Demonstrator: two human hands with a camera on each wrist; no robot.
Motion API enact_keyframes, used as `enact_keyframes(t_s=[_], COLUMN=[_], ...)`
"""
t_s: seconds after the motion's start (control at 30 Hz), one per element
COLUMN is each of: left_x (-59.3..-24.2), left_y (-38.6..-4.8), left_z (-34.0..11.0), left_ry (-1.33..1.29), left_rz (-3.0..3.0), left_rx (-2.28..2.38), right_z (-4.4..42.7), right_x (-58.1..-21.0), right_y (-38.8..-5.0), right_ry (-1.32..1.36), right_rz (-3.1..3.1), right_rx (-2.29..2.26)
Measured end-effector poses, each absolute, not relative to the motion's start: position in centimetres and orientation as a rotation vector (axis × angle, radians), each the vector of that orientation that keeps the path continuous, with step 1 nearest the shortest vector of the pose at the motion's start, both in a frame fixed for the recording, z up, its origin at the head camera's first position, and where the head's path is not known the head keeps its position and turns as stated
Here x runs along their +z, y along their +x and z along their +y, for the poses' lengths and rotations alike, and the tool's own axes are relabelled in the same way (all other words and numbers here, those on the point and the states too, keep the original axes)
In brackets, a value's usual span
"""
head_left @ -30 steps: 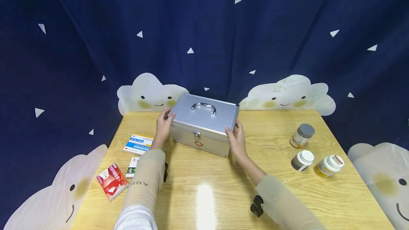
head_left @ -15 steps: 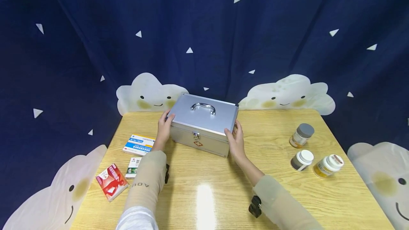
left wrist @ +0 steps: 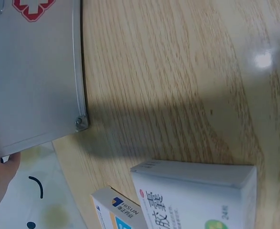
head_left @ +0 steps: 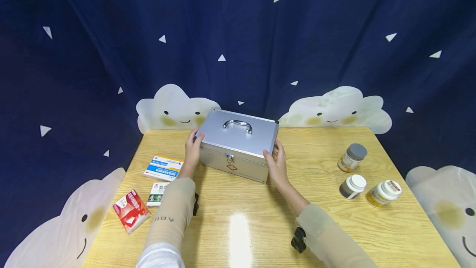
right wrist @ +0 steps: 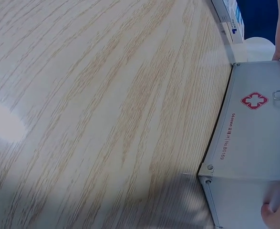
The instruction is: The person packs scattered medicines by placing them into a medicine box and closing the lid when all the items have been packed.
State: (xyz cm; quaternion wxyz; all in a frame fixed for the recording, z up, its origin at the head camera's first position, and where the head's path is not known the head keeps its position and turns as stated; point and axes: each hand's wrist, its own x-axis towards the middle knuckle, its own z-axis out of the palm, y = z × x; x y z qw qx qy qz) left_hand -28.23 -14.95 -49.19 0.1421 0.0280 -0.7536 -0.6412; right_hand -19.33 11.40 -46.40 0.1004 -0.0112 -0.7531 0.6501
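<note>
A silver metal first-aid box (head_left: 238,142) sits on the wooden table, turned slightly askew, its lid down. It has a chrome handle (head_left: 238,124) on top, a front latch (head_left: 229,158) and a red cross emblem (head_left: 232,167). My left hand (head_left: 192,154) grips the box's left end, thumb at the lid edge. At the right end, my right hand (head_left: 277,166) holds it with the thumb near the front top corner and fingers along the side. In the right wrist view the box's front (right wrist: 256,124) shows its printed text.
Left of the box lie a blue-and-white medicine box (head_left: 163,168), a white-and-green one (head_left: 156,195), partly behind the left sleeve, and a red one (head_left: 132,212). On the right stand a grey-capped bottle (head_left: 351,158), a white-capped bottle (head_left: 352,186) and a yellow-labelled bottle (head_left: 383,193).
The left hand and forearm have shifted slightly to the right, showing more of the medicine boxes. The first-aid box and right hand stay practically in place.
</note>
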Motion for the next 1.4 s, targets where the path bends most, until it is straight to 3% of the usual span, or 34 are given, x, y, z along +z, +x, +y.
enact_keyframes(t_s=[0.6,0.83,1.07,1.4], left_x=[-49.3,-46.7,-49.3,-49.6], left_y=[-26.7,-24.3,-25.0,-23.9], left_z=[-13.7,-12.7,-12.3,-11.0], left_ry=[0.173,0.145,0.198,0.192], left_rz=[-2.083,-2.065,-2.068,-2.009], left_rx=[-1.891,-1.902,-1.821,-1.809], right_z=[13.0,13.8,15.4,16.9], right_x=[-46.4,-46.6,-48.6,-49.5], right_y=[-19.3,-19.5,-20.6,-20.9], right_ry=[0.004,-0.003,0.008,0.056], right_rz=[-2.282,-2.319,-2.336,-2.345], right_rx=[1.900,1.918,1.952,1.946])
